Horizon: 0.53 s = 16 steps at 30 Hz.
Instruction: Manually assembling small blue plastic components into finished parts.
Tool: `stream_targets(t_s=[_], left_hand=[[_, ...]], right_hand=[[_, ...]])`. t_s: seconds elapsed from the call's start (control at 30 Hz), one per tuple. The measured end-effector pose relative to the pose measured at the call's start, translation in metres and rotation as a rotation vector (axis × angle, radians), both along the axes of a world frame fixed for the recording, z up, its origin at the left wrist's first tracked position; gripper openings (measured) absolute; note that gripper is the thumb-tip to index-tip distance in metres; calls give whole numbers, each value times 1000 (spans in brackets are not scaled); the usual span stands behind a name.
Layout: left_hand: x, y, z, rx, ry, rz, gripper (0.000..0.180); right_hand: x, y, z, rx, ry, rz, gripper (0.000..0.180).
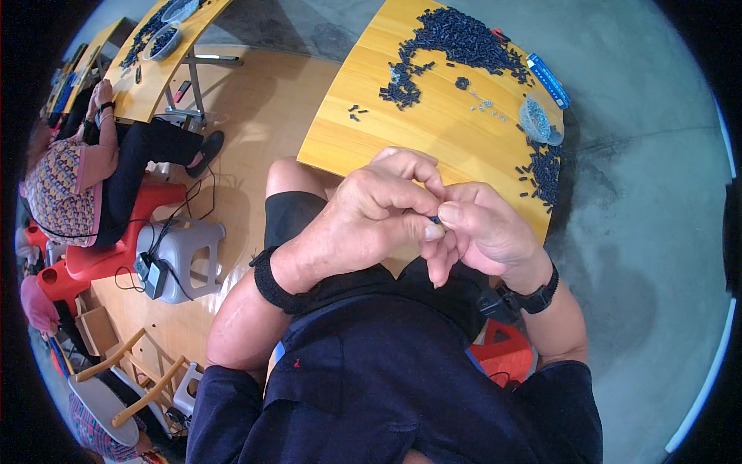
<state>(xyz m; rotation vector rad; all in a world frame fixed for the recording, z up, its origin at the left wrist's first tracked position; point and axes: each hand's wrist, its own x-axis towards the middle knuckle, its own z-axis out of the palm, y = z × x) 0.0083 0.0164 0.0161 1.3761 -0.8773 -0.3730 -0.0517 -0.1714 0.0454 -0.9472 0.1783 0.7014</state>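
Observation:
Both hands meet over my lap, just off the near edge of the wooden table (340,131). My left hand (371,213) is closed, with thumb and forefinger pinching a small black piece (434,220), of which only a bit shows. Against it my right hand (495,236) is also closed, its thumb pressed toward its fingers. Whatever those right fingertips grip is hidden. Beyond the hands, a large heap of short black cylindrical pieces (460,39) covers the table's far part. A clear bowl (553,138) of small shiny parts stands at the right edge, with more black pieces (541,174) nearer me.
A blue box (549,80) lies at the table's right edge. Small silvery parts (485,103) are scattered mid-table. On the left, a seated person (77,178) works at another table (154,85). A grey stool (182,255) with cables and a wooden-armed chair (127,379) stand nearby.

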Motion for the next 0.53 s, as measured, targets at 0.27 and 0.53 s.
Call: stream_targets(t_s=[0.27, 0.53], left_hand=[[1, -2, 0, -56, 21, -160, 13], [2, -4, 6, -8, -18, -206, 10]], right_hand=[[-1, -2, -11, 91, 12, 130, 31], [-5, -1, -12, 93, 37, 311, 31]])
